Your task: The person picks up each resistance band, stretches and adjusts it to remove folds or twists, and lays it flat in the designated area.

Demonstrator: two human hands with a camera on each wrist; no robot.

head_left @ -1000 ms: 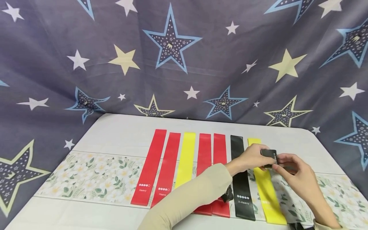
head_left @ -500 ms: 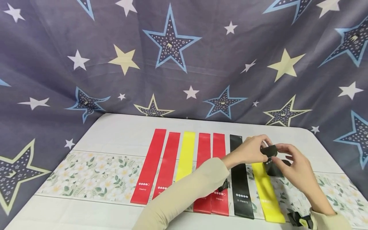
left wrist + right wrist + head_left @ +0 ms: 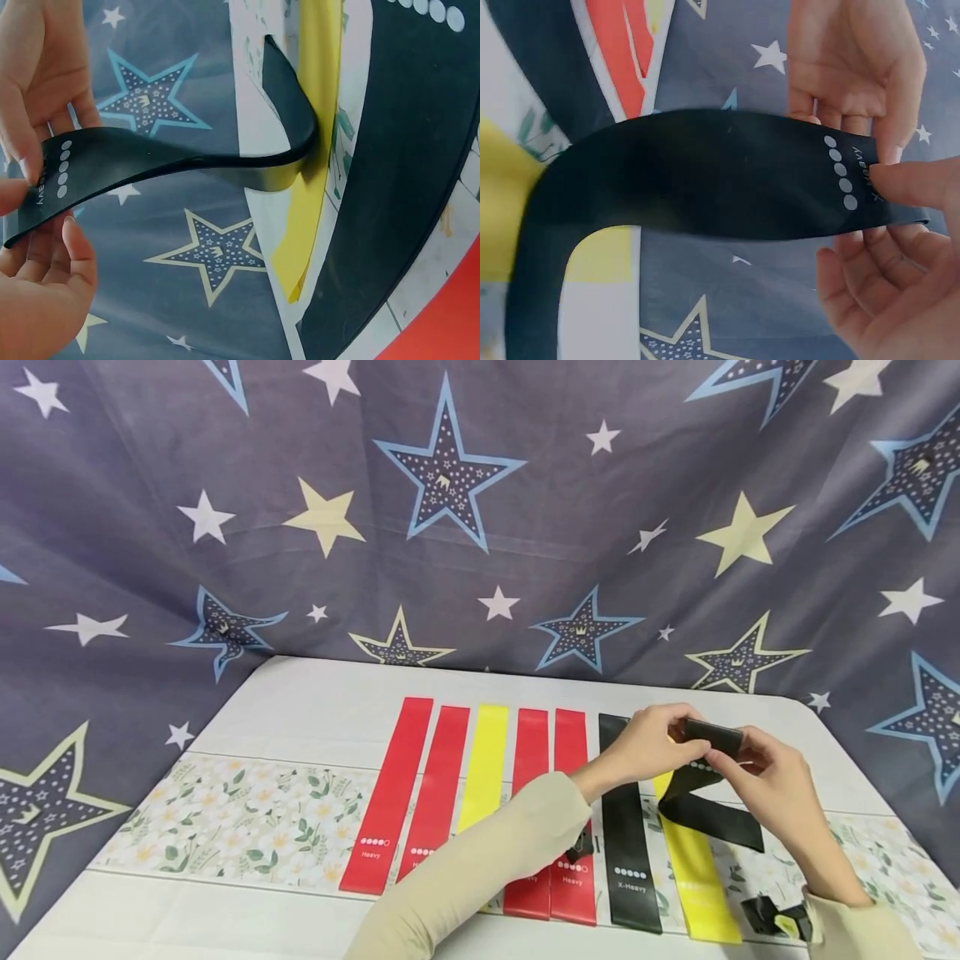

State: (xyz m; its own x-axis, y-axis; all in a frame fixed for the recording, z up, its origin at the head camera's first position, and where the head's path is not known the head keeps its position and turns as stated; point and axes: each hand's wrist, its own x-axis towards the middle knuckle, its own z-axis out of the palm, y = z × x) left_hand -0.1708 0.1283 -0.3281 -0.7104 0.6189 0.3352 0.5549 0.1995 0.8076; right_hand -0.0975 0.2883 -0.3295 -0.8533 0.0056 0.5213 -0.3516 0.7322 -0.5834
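A black resistance band point(image 3: 712, 818) hangs from both hands over the right end of a row of flat bands. My left hand point(image 3: 656, 743) pinches its raised end from the left, and my right hand point(image 3: 776, 785) pinches the same end from the right. White dots and an X-Heavy label show on that end in the right wrist view. Below the fingers the band bends and trails across a yellow band point(image 3: 693, 868). Left of that lies another black band point(image 3: 630, 835), marked X-Heavy.
Several red bands and another yellow band point(image 3: 483, 768) lie side by side further left; a red band point(image 3: 390, 793) is outermost. A floral mat point(image 3: 240, 818) crosses the white table point(image 3: 322, 702). A star-patterned cloth point(image 3: 480, 568) hangs behind it.
The black band was a compact folded bundle between both hands. It has come unfolded, its lower part now dropping toward the table, while the hands have risen slightly.
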